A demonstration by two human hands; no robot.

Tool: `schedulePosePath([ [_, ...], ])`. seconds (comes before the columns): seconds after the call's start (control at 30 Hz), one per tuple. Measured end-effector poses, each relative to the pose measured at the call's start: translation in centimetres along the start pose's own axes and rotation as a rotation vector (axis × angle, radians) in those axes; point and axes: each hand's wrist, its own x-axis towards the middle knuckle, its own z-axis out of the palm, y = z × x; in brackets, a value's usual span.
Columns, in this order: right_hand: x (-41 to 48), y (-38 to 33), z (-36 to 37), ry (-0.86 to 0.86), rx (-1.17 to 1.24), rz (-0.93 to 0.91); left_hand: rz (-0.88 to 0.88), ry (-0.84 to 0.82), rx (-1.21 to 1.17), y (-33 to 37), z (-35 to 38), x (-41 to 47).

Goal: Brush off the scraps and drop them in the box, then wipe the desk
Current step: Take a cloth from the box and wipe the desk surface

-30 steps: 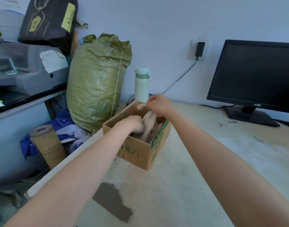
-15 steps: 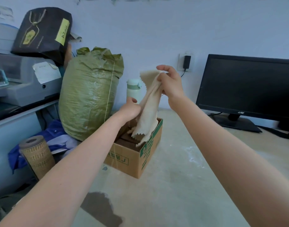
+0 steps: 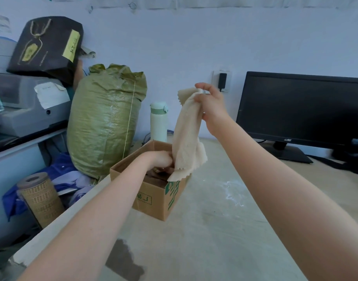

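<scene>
Nubby beige cloth (image 3: 186, 142); matt brown cardboard box (image 3: 153, 201); coarse woven green sack (image 3: 105, 122); dull, rough desk (image 3: 204, 240).

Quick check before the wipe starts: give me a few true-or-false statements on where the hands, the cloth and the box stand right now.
1. The right hand holds the cloth up above the box. True.
2. White dust lies on the desk to the right of the box. True.
3. The left hand lies flat on the desk. False: it is down inside the open box, fingers curled.
4. The monitor shows a picture. False: its screen is dark.
5. The cloth is spread flat on the desk. False: it hangs from the right hand, with its lower edge at the box's rim.
</scene>
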Motion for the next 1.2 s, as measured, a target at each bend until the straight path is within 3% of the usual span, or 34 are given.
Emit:
schedulePosePath([
  [0.13,-0.4,1.3,-0.1,0.020,-0.047,0.034,-0.167,-0.035,-0.239,-0.5,0.4,0.0],
  [0.33,-0.5,3.3,-0.2,0.073,-0.101,0.093,-0.014,0.019,0.261,-1.2,0.0,0.5],
  [0.83,-1.4,5.5,1.0,-0.019,-0.183,0.131,-0.172,0.063,0.543,-3.8,0.4,1.2],
  [1.0,-1.4,5.6,0.8,-0.022,-0.203,0.140,-0.175,0.156,0.658,-3.9,0.3,1.6],
  [1.07,-1.2,5.3,0.5,-0.033,-0.197,0.123,-0.057,0.250,0.561,-3.5,-0.2,1.8],
  [1.13,-1.1,4.6,0.1,-0.047,-0.162,0.106,0.182,0.335,0.262,-2.3,-0.7,1.9],
  [1.2,-1.0,3.7,-0.3,-0.050,-0.106,0.112,0.288,0.186,-0.121,-0.4,-1.0,1.0],
])
